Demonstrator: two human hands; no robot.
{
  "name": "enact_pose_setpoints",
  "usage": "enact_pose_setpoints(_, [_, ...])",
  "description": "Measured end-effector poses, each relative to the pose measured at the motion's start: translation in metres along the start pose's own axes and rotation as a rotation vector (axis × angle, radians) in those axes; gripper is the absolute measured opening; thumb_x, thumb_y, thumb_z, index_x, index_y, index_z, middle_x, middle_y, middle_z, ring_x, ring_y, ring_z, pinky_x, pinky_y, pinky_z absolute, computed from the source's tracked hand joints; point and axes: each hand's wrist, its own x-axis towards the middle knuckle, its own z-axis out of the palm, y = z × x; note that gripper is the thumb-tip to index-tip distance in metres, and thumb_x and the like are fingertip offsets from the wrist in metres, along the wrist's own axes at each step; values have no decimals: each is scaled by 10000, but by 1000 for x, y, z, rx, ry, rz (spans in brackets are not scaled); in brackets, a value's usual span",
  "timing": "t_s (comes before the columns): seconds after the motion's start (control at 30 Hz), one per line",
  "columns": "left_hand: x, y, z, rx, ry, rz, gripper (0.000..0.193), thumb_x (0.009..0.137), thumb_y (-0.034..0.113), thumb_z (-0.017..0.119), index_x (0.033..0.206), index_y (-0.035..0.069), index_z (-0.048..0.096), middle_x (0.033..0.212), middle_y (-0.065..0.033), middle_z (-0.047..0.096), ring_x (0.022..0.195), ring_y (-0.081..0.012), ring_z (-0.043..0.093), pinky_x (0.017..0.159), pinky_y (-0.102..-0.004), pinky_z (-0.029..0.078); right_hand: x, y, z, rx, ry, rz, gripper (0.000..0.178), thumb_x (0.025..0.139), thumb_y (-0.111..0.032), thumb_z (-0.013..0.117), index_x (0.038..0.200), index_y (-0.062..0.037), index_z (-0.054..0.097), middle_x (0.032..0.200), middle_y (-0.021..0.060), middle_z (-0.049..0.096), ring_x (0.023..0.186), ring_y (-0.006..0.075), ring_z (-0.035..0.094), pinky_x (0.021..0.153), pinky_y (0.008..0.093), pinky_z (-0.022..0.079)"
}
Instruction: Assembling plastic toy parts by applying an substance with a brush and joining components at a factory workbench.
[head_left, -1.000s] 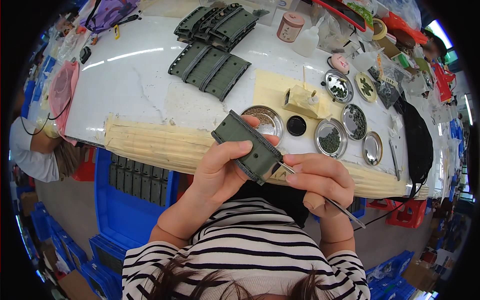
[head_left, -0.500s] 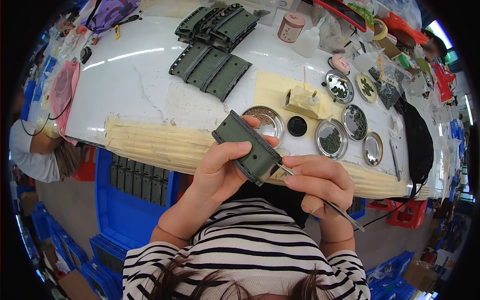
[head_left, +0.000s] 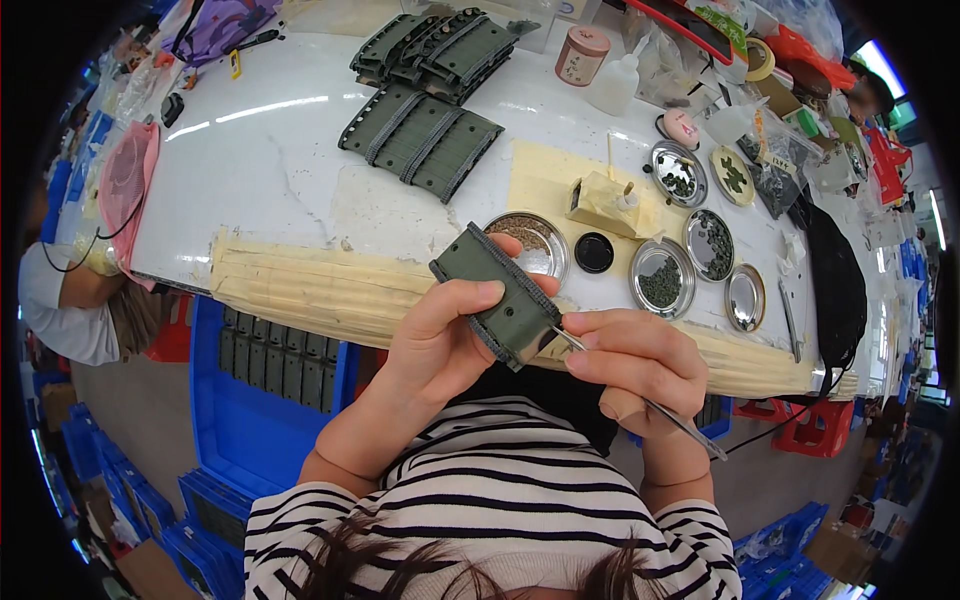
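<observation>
Tilted above the table's taped front edge is a dark green rectangular plastic part [head_left: 492,288] with ridged trim along its long sides and a small round hole in its face. My left hand [head_left: 440,335] is closed round it, thumb on the face and fingertips showing at the far side. Between the fingers of my right hand [head_left: 645,365] is a pair of metal tweezers [head_left: 690,432]. Their tips meet the part's right-hand edge. Whether the tips grip a small piece is too small to tell.
Round metal dishes, one of them holding green bits [head_left: 662,284], stand at the right beside a taped block [head_left: 605,203]. Similar green parts [head_left: 420,140] lie farther back. A blue crate [head_left: 240,425] with more parts sits below the table at left. Another person's arm [head_left: 85,290] is at far left.
The green part has shifted very slightly in my left hand's grip. My right hand and the tweezers have moved a touch to the left.
</observation>
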Motion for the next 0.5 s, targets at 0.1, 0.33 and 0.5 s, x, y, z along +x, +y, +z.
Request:
enact_pose_setpoints(0.1, [1, 1, -1, -15, -25, -15, 400, 834, 97, 544, 1220, 77, 439, 1114, -231, 580, 1002, -276, 606, 840, -394, 520, 0, 1, -1, 4, -6, -8, 153, 791, -49, 594, 899, 30, 668, 895, 140, 605, 858, 302, 660, 699, 322, 531])
enact_pose_setpoints(0.33, [1, 2, 0, 4, -19, -16, 403, 830, 91, 547, 1218, 69, 444, 1108, -231, 584, 1003, -279, 607, 852, -398, 517, -1, -5, 0, 16, 8, 39, 296, 676, -62, 726, 960, -3, 667, 935, 91, 612, 929, 254, 647, 746, 323, 561])
enact_pose_setpoints(0.5, [2, 2, 0, 21, -30, 4, 412, 820, 85, 555, 1216, 62, 444, 1098, -229, 589, 1003, -280, 607, 864, -399, 513, -3, -6, 0, 19, 17, 39, 328, 684, -113, 731, 987, -6, 662, 941, 94, 610, 934, 255, 645, 753, 320, 556])
